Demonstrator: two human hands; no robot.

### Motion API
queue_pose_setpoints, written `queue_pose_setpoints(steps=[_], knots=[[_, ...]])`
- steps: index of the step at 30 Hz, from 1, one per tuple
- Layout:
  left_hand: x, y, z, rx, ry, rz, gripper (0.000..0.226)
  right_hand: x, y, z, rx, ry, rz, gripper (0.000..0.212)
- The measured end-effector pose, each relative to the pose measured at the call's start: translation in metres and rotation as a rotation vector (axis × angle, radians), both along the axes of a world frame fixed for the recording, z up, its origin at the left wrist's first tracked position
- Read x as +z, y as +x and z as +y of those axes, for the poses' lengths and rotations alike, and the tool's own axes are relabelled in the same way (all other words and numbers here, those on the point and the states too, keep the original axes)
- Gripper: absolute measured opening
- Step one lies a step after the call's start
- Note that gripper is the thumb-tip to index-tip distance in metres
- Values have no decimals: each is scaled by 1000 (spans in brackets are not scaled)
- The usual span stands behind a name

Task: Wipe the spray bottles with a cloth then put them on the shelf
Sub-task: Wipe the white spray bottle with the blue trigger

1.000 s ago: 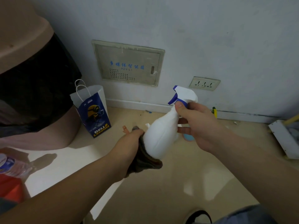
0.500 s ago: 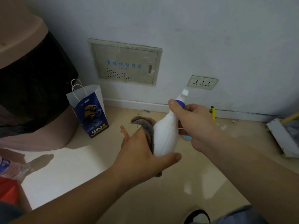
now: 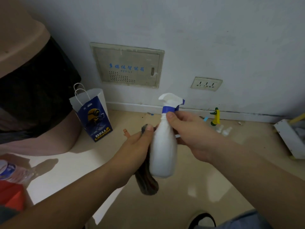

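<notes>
A white spray bottle [image 3: 163,151] with a blue collar and white trigger head stands upright in mid-air over the floor. My right hand [image 3: 191,138] grips it at the neck, thumb just under the collar. My left hand [image 3: 135,146] presses a dark brown cloth [image 3: 146,182] against the bottle's left side; the cloth's loose end hangs below the bottle's base. Several small spray bottles [image 3: 222,129] and a yellow-green one [image 3: 215,116] sit on the floor by the wall at the right. No shelf is in view.
A blue and white paper bag [image 3: 92,114] stands by the wall at the left, beside a large pink and black rounded object [image 3: 33,90]. A plastic water bottle [image 3: 11,171] and red box [image 3: 11,194] lie at far left. A white dustpan-like thing [image 3: 290,139] sits at right.
The bottle has turned from tilted to upright, its trigger head now facing right. My left hand has shifted with the cloth from under the base to the bottle's left side.
</notes>
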State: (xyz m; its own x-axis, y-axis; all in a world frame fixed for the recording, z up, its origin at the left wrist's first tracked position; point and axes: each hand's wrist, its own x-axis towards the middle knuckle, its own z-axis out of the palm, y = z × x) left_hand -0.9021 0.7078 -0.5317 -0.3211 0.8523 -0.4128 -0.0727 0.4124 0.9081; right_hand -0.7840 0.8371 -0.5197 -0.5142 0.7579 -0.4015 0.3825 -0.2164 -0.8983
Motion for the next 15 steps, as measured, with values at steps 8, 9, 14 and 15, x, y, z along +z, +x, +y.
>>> queue_pose_setpoints(steps=[8, 9, 14, 15], knots=[[-16, 40, -3, -100, 247, 437, 38, -20, -1, -15, -126, 25, -130, 30], [-20, 42, -8, -154, 246, 453, 36, -20, 3, -12, -150, 14, -152, 30], [-27, 16, -16, -264, -174, 129, 24, -31, 15, 0, -105, 135, -281, 26], [-30, 10, -15, -245, -260, 137, 26, -34, 15, 2, -97, 135, -290, 25]])
